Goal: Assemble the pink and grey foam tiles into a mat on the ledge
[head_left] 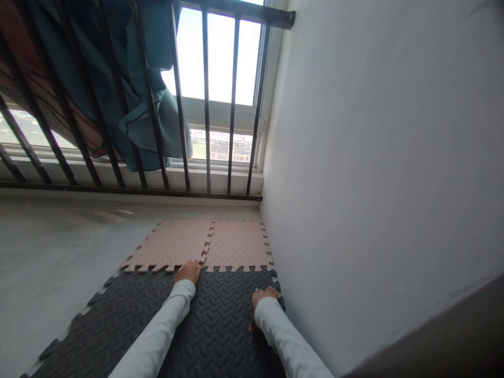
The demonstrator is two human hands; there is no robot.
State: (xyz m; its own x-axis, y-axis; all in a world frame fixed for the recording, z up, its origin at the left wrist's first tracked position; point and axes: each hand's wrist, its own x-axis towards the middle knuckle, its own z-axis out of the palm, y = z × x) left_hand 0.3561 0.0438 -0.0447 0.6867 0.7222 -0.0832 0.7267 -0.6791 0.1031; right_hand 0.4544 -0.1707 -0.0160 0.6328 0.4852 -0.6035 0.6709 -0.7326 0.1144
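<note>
Two pink foam floor mat tiles (237,242) lie side by side, with black foam floor mat tiles (226,315) along their near edge. My left hand (188,272) is on the seam between pink and black, its fingers bent and close together at the edge of the black tile. Lower right, my right hand (264,299) has its fingers curled over the black tile's right edge by the wall, thumb lower down. The undersides of both hands are hidden.
A white wall (374,157) rises close along the right side of the mats. Beyond the pink tiles stands a black metal railing (207,105) before a window, with blue-green cloth (137,105) behind the bars. Grey floor (59,252) extends to the left.
</note>
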